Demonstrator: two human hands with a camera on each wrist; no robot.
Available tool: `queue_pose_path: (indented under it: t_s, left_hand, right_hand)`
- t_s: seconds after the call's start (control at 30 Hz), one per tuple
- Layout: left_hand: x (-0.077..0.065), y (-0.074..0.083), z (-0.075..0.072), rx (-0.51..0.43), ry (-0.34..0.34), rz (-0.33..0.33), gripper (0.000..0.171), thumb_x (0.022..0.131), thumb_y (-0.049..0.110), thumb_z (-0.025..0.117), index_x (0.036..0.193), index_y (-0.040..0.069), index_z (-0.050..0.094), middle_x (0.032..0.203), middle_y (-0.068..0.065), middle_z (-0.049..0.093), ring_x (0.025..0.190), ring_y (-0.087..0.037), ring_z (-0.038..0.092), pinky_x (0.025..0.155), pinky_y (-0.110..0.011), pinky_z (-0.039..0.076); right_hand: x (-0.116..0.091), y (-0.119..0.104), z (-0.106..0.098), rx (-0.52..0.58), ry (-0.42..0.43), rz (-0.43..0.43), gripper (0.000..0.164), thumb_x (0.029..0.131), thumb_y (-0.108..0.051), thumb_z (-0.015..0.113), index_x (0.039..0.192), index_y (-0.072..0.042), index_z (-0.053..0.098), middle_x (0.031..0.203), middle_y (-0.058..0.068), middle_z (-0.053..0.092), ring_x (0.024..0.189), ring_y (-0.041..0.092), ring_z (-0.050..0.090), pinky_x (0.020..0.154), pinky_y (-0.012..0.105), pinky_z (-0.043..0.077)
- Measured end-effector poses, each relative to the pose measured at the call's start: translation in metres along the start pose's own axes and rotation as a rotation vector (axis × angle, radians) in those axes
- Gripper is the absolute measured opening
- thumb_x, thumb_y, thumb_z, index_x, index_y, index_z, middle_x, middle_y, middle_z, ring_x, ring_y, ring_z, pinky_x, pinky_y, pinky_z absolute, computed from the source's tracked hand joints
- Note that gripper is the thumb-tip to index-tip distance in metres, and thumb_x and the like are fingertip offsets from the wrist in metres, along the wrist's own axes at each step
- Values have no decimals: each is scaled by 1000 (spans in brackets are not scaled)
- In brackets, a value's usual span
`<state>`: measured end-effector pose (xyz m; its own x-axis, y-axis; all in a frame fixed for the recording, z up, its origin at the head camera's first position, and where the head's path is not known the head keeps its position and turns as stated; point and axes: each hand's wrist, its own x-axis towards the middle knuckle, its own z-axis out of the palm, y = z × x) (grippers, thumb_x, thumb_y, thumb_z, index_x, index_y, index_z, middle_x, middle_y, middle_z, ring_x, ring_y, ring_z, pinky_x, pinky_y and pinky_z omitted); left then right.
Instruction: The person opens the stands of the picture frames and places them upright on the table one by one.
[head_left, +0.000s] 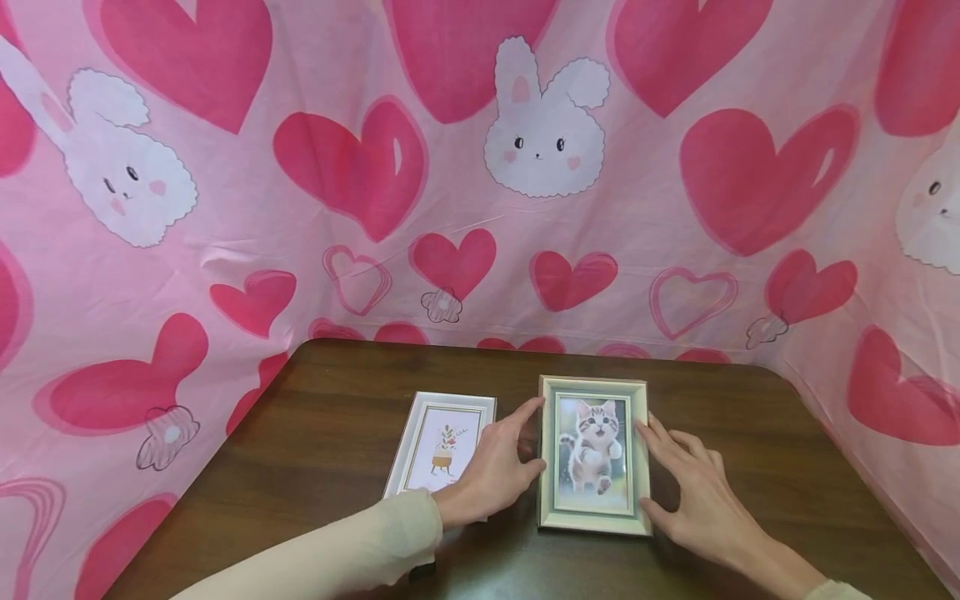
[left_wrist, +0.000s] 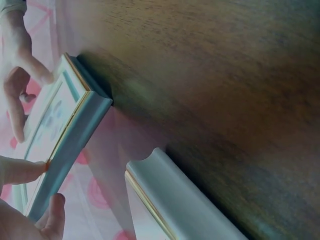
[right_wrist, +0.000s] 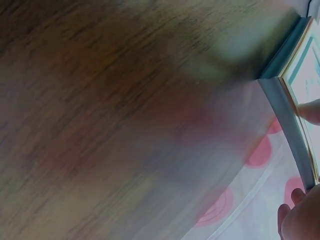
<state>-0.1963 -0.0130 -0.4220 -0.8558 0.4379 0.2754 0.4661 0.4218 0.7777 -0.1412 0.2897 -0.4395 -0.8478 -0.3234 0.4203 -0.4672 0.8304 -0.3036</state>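
At far left the pink cloth (head_left: pixel 247 196), printed with red hearts and white rabbits, hangs beside the brown table (head_left: pixel 322 433); it runs behind the table and round to the right side as well; a pale left sleeve (head_left: pixel 330 542) comes in from the lower left; above its cuff lies the plant frame (head_left: pixel 442 442), white-rimmed, showing a potted plant on thin legs, its lower right part hidden by the left hand (head_left: pixel 491 467); that hand is closed on the left edge of the cat frame (head_left: pixel 595 454), one fingertip high on the edge and the thumb lower down, with a gap between them; the left wrist view shows a digit on the front of the rim and bent fingers by the side; the cat frame, pale green with a striped kitten in it, is between the two hands, near the plant frame and to its right, a strip of table between them; whether it rests fully on the table or is slightly raised, I cannot tell; the right hand (head_left: pixel 697 492) holds its right edge, fingertips near mid-height and thumb below; the right wrist view catches only part of that grip; at the lower right corner shows a bit of right sleeve (head_left: pixel 836 592).
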Motion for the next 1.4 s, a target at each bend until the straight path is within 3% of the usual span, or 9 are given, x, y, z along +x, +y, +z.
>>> queue_pose_path:
  t_s: [0.23,0.57,0.73,0.97,1.1,1.4]
  left_hand:
    - [2,0,0,-43,5,26,101,83,-6,85,165,19,33,147,-11,61,97,-9,69,81,-25,57]
    - [2,1,-1,-35,5,48,110,82,-4,87,168,24,24,139,-7,61,99,-10,66,82,-27,57]
    - [-1,3,0,-31,9,52,111,82,-5,86,169,22,21,131,-4,59,101,-10,64,82,-27,55]
    - [-3,4,1,-26,23,61,112,82,-5,86,169,21,21,129,-3,58,101,-11,63,82,-26,55]
    - [-3,3,1,-24,24,76,112,82,-5,86,169,21,20,129,-3,57,104,-13,63,83,-27,56]
    - [-5,3,2,-7,22,82,114,83,-4,86,169,23,17,129,-2,56,105,-13,61,86,-27,56]
  right_hand:
    - [0,-2,0,2,9,19,120,65,-13,98,166,-14,33,161,22,43,128,38,44,94,57,29]
    - [-1,-5,2,1,83,22,126,63,-7,97,167,-11,27,138,21,64,125,41,46,90,54,31]
    - [0,-4,2,25,105,59,112,71,-6,92,165,-8,33,136,22,64,124,41,48,90,56,32]
    - [7,-5,-6,142,24,232,84,91,-14,81,162,-5,36,141,26,60,126,46,48,96,71,35]
    - [11,-7,-8,174,14,258,77,92,-12,80,157,-2,41,136,26,63,126,46,49,99,72,33]
    - [11,-9,-4,135,75,219,76,85,-9,85,150,1,48,124,21,70,121,44,53,95,64,38]
